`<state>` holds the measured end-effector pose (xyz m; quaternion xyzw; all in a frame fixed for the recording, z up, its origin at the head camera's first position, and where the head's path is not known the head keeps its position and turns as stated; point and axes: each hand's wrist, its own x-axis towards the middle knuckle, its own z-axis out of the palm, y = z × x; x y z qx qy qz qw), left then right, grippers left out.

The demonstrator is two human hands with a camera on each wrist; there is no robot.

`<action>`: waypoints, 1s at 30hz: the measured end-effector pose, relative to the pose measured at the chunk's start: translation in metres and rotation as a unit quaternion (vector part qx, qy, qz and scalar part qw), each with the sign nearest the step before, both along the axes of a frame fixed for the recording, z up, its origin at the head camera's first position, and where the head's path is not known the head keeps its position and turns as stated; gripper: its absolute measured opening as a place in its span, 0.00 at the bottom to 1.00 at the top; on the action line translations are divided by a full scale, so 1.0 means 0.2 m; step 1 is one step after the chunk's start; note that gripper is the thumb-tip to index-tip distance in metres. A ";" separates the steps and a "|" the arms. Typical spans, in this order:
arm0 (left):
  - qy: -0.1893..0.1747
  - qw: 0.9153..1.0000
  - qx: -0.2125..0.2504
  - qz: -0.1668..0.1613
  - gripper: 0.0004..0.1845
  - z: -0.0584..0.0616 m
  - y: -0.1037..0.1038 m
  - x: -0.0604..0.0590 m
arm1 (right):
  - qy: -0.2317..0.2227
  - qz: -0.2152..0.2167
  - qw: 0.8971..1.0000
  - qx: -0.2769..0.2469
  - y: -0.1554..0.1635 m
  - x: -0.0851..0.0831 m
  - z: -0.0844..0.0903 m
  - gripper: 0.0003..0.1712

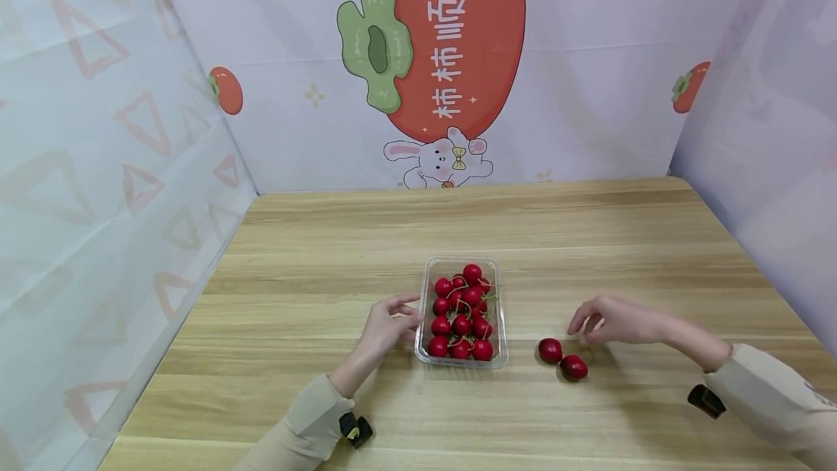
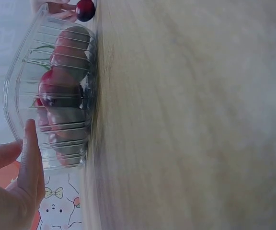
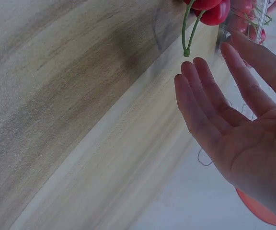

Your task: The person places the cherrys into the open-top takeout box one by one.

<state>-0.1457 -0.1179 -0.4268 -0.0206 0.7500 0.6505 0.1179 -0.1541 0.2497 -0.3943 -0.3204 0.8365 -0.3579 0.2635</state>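
Note:
A clear plastic box (image 1: pixel 461 364) stands near the middle of the table, holding many red cherries (image 1: pixel 461 324) with green stems. At its left wall is my left hand (image 1: pixel 384 327); in the left wrist view that hand's (image 2: pixel 20 187) straight fingers touch the ribbed side by the rim. To the right of the box lie two loose cherries (image 1: pixel 573 367) on the wood. The right wrist view shows their green stems (image 3: pixel 187 50) joined at the end. Just beyond the stems, my right hand (image 1: pixel 621 320) hovers with relaxed fingers and nothing held.
The wooden table (image 1: pixel 314 253) reaches back to a patterned cloth wall (image 1: pixel 588 93) with a persimmon and rabbit print. Cloth also hangs along the left and right sides. A dark wrist device (image 1: pixel 706 401) is worn at the right sleeve.

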 end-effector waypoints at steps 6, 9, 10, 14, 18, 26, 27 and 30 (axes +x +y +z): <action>0.006 1.000 0.001 0.000 0.20 0.00 0.00 0.00 | 0.002 0.001 1.000 -0.005 0.01 0.01 -0.02 0.10; 0.003 1.000 0.002 0.002 0.21 0.01 0.00 0.00 | 0.008 0.003 1.000 -0.006 0.01 0.02 -0.03 0.10; 0.004 1.000 0.002 0.001 0.21 0.01 0.00 0.00 | 0.009 0.003 1.000 -0.005 0.01 0.02 -0.03 0.10; 0.002 1.000 0.005 0.001 0.21 0.01 0.00 0.00 | 0.011 0.001 1.000 0.009 0.01 0.02 -0.04 0.10; 0.000 1.000 0.008 0.001 0.21 0.02 0.00 0.01 | 0.009 -0.001 1.000 0.017 0.02 0.02 -0.05 0.12; 0.001 1.000 0.005 0.004 0.21 0.02 0.00 0.01 | -0.002 -0.001 1.000 0.010 0.02 0.02 -0.07 0.13; 0.002 1.000 0.006 0.004 0.21 0.02 0.00 0.01 | -0.004 -0.001 1.000 0.009 0.02 0.02 -0.08 0.13; 0.002 1.000 0.003 0.004 0.21 0.01 0.00 0.01 | -0.003 0.003 1.000 0.003 0.03 0.02 -0.09 0.12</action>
